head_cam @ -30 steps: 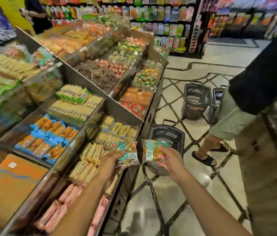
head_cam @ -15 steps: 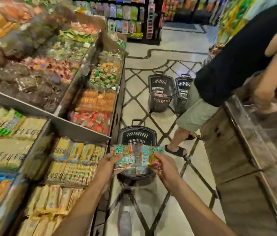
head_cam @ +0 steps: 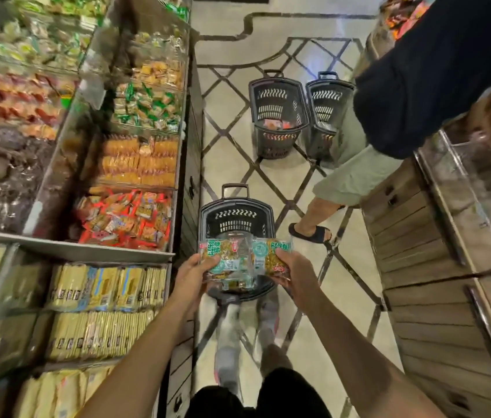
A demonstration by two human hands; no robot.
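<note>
Above basket (head_cam: 237, 217), left hand (head_cam: 191, 274), right hand (head_cam: 295, 270), pinching snack packets (head_cam: 239, 257)

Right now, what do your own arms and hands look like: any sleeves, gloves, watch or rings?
Both arms are bare from wrist to the frame's lower edge: no sleeves in view. The left hand and right hand wear no gloves, and I see no watch, bracelet or ring, though blur could hide a thin band.
</note>
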